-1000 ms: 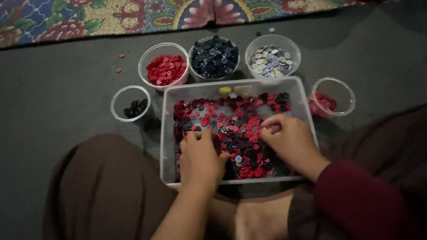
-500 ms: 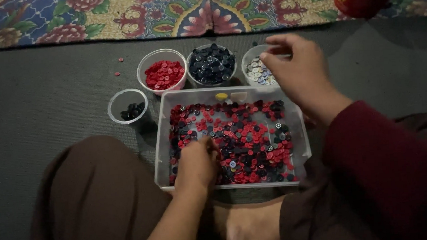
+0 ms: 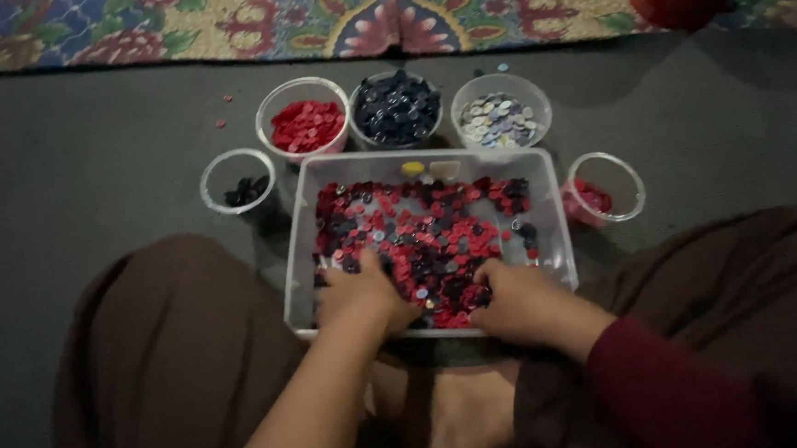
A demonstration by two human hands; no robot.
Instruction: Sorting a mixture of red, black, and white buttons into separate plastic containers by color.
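Both hands lay in the clear tray (image 3: pixel 301 258) of mixed buttons (image 3: pixel 422 236): left hand (image 3: pixel 363 295) at 7 o'clock, right hand (image 3: pixel 514 302) at 5 o'clock. Fingers curled among the buttons; any pinch could not be told. Judged risk: a loose pick might scatter buttons onto the floor (image 3: pixel 90 160) or into the wrong bowl (image 3: pixel 499 107) at 12 o'clock.

Single head-worn view, looking steeply down and forward, close over lap, floor and patterned rug (image 3: pixel 220 23) beyond
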